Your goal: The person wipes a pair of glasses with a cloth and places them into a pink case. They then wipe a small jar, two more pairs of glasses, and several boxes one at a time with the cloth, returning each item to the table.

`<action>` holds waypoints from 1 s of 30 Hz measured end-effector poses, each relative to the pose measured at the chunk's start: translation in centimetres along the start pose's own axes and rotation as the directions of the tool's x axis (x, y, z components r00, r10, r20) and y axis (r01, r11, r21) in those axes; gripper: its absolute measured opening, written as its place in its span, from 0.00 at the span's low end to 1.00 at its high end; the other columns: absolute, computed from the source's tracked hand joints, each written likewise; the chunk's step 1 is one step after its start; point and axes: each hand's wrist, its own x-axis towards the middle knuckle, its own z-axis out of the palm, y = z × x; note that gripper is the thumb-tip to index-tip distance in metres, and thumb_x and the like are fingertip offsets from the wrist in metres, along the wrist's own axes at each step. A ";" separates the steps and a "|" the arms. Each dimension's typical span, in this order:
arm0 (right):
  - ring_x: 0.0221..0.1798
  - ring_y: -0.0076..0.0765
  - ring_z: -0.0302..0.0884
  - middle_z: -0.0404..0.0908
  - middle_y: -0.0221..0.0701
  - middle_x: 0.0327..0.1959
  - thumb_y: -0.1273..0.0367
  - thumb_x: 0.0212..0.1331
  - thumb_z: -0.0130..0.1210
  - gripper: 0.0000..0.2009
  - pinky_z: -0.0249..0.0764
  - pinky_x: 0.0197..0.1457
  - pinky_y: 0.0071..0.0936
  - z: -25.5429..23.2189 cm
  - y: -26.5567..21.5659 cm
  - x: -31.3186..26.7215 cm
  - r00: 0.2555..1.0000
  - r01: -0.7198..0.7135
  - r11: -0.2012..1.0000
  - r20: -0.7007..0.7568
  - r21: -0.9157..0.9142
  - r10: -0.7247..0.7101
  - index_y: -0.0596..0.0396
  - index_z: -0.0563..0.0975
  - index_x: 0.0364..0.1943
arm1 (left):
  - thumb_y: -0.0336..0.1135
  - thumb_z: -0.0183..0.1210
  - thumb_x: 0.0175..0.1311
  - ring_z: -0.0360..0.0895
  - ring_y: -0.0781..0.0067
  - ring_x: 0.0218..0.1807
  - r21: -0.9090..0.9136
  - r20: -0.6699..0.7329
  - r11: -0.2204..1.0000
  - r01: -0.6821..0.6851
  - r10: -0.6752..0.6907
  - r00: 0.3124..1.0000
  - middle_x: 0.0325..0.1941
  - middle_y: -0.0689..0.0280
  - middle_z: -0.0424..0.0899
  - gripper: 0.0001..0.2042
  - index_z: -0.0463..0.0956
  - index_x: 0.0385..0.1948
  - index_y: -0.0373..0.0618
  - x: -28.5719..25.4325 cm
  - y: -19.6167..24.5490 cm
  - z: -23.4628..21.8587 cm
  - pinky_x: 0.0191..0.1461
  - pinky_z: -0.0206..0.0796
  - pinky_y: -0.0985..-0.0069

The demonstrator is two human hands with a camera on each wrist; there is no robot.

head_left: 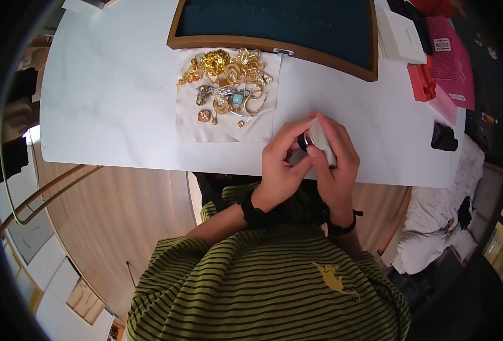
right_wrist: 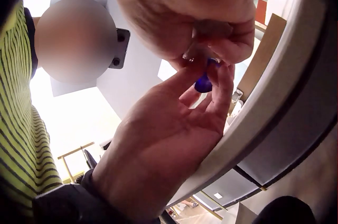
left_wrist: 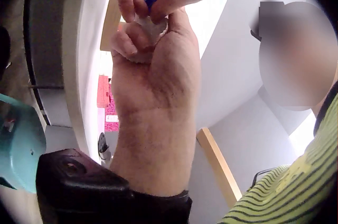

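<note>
In the head view both hands meet over the table's front edge, right of a pile of jewellery (head_left: pixel 228 71) spread on a pale cloth (head_left: pixel 191 131). My left hand (head_left: pixel 282 167) pinches a small glossy dark blue piece (right_wrist: pixel 203 83) between thumb and fingers; it looks black with a light metal edge from above. Fingers hide much of it, so I cannot tell what kind of ornament it is. My right hand (head_left: pixel 342 165) grips a crumpled whitish-grey cloth (head_left: pixel 322 139) against that piece. Within the left wrist view, the cloth bunches inside the curled right fingers, just below the blue piece.
A wood-framed case (head_left: pixel 217 42) with a dark green lining stands behind the jewellery. To the right are a white box (head_left: pixel 402 37), a red box (head_left: pixel 419 82), a bright pink packet (head_left: pixel 453 62) and a small black item (head_left: pixel 444 137). The white marbled table (head_left: pixel 109 113) has a curved edge.
</note>
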 end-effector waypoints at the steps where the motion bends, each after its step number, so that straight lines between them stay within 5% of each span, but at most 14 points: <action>1: 0.49 0.41 0.77 0.77 0.43 0.48 0.74 0.53 0.58 0.19 0.73 0.51 0.31 0.1 0.0 -0.1 1.000 -0.018 0.999 -0.024 -0.027 0.018 0.62 0.74 0.51 | 0.15 0.58 0.50 0.69 0.82 0.41 0.085 0.013 0.995 -0.043 0.042 0.999 0.44 0.68 0.75 0.25 0.71 0.54 0.38 0.1 0.1 0.0 0.45 0.62 0.84; 5: 0.40 0.37 0.80 0.80 0.39 0.40 0.70 0.51 0.62 0.18 0.75 0.43 0.29 -0.5 0.1 -0.1 0.994 -0.104 0.993 -0.032 -0.048 0.102 0.61 0.75 0.47 | 0.16 0.62 0.45 0.76 0.68 0.39 0.250 0.007 0.945 -0.213 0.218 0.976 0.43 0.60 0.78 0.24 0.74 0.49 0.41 0.1 -0.3 0.2 0.43 0.70 0.77; 7: 0.32 0.36 0.80 0.81 0.36 0.32 0.67 0.48 0.66 0.18 0.75 0.36 0.28 -1.3 -0.1 0.6 0.937 -0.323 0.941 0.101 -0.103 0.333 0.59 0.75 0.43 | 0.17 0.63 0.44 0.77 0.64 0.39 0.300 0.043 0.929 -0.215 0.212 0.976 0.43 0.59 0.78 0.24 0.74 0.48 0.41 0.0 -0.2 0.4 0.44 0.71 0.75; 13: 0.28 0.38 0.79 0.81 0.38 0.30 0.66 0.47 0.67 0.21 0.74 0.33 0.26 -1.8 -0.3 0.9 0.981 -0.143 0.975 0.108 -0.171 0.162 0.61 0.76 0.45 | 0.18 0.64 0.44 0.77 0.63 0.40 0.325 0.006 0.925 -0.199 0.208 0.978 0.44 0.58 0.77 0.23 0.74 0.47 0.41 0.1 -0.3 0.5 0.44 0.71 0.74; 20: 0.30 0.38 0.79 0.80 0.41 0.32 0.68 0.50 0.64 0.23 0.73 0.36 0.26 -2.6 0.5 0.2 0.978 -0.117 0.992 0.168 -0.041 0.122 0.62 0.74 0.52 | 0.19 0.65 0.45 0.76 0.62 0.42 0.308 0.025 0.917 -0.252 0.257 0.966 0.45 0.58 0.76 0.24 0.74 0.48 0.42 0.0 -0.3 0.3 0.44 0.71 0.73; 22: 0.32 0.38 0.79 0.80 0.41 0.34 0.68 0.51 0.63 0.24 0.73 0.38 0.26 -2.7 0.9 0.1 0.981 -0.073 0.997 0.179 -0.011 0.074 0.63 0.73 0.53 | 0.18 0.66 0.45 0.75 0.69 0.43 0.342 0.052 0.906 -0.251 0.249 0.967 0.47 0.59 0.75 0.24 0.74 0.49 0.40 0.0 -0.1 0.2 0.47 0.68 0.77; 30: 0.33 0.33 0.79 0.80 0.41 0.33 0.70 0.54 0.61 0.20 0.73 0.40 0.23 -2.7 0.4 0.2 0.967 -0.213 0.976 0.152 0.048 0.203 0.63 0.74 0.51 | 0.19 0.65 0.47 0.75 0.66 0.44 0.341 0.065 0.920 -0.192 0.181 0.981 0.46 0.59 0.76 0.26 0.73 0.53 0.39 0.2 0.7 0.4 0.48 0.68 0.76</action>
